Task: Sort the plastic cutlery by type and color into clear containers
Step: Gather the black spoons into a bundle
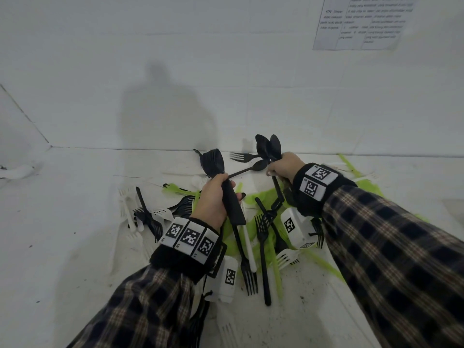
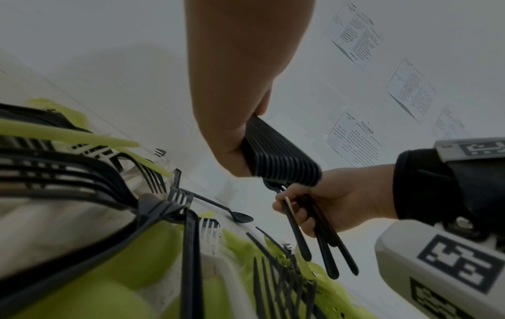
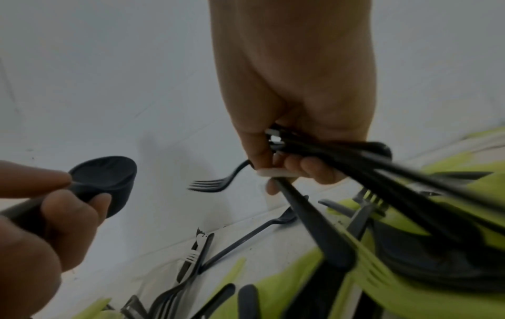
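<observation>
My left hand (image 1: pixel 213 197) grips a tight stack of black spoons (image 1: pixel 213 160) by the handles, bowls up; the stacked handles (image 2: pixel 281 159) show edge-on in the left wrist view. My right hand (image 1: pixel 282 167) holds a looser bunch of black spoons (image 1: pixel 270 146), bowls raised, handles sticking out below the fingers (image 2: pixel 322 248). Both hands hover above a mixed pile of black forks (image 1: pixel 262 234), white forks (image 1: pixel 286 257) and lime green cutlery (image 1: pixel 266 197) on the white surface. No clear container is in view.
A lone black fork (image 1: pixel 242 156) and a black spoon (image 1: pixel 251 168) lie near the back wall. More white and black forks (image 1: pixel 143 214) sit left of the pile. A printed sheet (image 1: pixel 364 21) hangs on the wall. The white surface (image 1: pixel 62 222) stretches left.
</observation>
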### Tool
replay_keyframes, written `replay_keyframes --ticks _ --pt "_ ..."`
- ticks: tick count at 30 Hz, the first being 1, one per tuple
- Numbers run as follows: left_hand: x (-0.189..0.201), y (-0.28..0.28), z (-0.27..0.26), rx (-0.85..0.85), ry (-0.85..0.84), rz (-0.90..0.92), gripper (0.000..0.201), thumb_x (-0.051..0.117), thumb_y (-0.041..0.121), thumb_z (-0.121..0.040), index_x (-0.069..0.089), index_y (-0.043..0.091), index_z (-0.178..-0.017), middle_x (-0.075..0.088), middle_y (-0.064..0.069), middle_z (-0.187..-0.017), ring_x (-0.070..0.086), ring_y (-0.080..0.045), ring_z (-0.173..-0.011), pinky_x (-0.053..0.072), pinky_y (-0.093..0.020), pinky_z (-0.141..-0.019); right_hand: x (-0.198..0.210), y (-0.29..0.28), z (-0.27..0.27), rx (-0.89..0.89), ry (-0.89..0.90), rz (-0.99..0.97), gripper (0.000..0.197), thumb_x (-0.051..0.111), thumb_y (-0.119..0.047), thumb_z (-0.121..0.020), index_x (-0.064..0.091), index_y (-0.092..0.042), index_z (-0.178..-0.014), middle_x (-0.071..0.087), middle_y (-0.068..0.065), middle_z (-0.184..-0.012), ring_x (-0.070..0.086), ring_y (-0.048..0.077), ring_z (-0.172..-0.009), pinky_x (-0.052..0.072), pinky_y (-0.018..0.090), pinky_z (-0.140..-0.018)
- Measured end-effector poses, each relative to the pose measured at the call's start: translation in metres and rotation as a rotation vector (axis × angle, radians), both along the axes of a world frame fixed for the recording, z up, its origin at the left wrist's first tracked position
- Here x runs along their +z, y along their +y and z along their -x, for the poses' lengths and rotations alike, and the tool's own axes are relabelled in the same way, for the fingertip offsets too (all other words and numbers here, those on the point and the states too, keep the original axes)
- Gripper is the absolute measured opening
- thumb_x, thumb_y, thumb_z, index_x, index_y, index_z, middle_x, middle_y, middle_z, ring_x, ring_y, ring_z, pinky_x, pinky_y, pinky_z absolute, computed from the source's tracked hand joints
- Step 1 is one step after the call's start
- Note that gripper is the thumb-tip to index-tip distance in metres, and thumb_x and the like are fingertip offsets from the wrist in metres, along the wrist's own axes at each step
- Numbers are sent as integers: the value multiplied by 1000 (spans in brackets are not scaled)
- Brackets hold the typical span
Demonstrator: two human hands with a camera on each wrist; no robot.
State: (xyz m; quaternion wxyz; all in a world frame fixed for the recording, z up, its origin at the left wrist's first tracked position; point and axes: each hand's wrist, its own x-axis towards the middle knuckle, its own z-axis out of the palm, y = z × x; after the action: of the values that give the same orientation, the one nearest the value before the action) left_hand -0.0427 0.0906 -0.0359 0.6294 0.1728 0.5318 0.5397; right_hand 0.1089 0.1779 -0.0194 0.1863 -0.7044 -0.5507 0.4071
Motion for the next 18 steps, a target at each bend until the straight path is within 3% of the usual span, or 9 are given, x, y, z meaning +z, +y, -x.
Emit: replay_keyframes --ticks 2,6,8,10,13,15,18 --pt "-1 -1 1 0 1 -3 14 48 22 -96 46 8 -96 48 -2 -76 49 -19 -54 44 -23 -45 2 -4 2 1 50 -15 8 59 -7 -84 58 -6 -92 52 -1 -52 40 12 -47 33 21 -45" --pt "-2 -1 2 3 2 -6 14 48 22 -95 46 8 -97 48 -2 -74 49 -18 -53 42 -26 -49 8 -12 3 -3 95 -45 6 58 -8 -89 56 -3 -89 51 5 -67 46 10 -43 35 17 -37" --pt "-3 -1 3 -2 -6 -7 14 48 23 -95 46 9 -94 48 -2 -73 49 -18 -51 43 -23 -45 8 -10 2 49 -19 -120 21 64 -16 -85 63 0 -98 63 11 -83 57 16 -63 46 18 -53" --pt "-4 -1 3 -3 -20 0 14 49 23 -95 46 9 -93 47 -2 -73 49 -17 -51 44 -21 -42 8 -12 2 141 -174 -155 32 67 -21 -83 65 -3 -109 67 14 -104 61 26 -91 45 26 -75" --pt "-5 -2 3 2 -23 9 14 49 24 -94 47 10 -94 50 -1 -74 50 -18 -54 44 -22 -44 4 -14 4 183 -185 -192 34 67 -23 -83 64 -5 -113 65 15 -111 58 30 -105 40 26 -78" --pt "-5 -2 3 9 -23 6 13 50 24 -94 49 11 -91 51 -1 -75 50 -18 -55 44 -26 -48 4 -15 4 163 -137 -212 32 65 -22 -84 64 -4 -111 65 14 -105 59 29 -100 43 28 -80" --pt "-5 -4 2 17 -21 4 12 51 22 -94 50 12 -89 52 -2 -75 51 -18 -57 44 -28 -51 5 -16 3 109 -50 -129 14 61 -19 -86 63 -5 -86 61 7 -78 52 19 -63 42 23 -56"
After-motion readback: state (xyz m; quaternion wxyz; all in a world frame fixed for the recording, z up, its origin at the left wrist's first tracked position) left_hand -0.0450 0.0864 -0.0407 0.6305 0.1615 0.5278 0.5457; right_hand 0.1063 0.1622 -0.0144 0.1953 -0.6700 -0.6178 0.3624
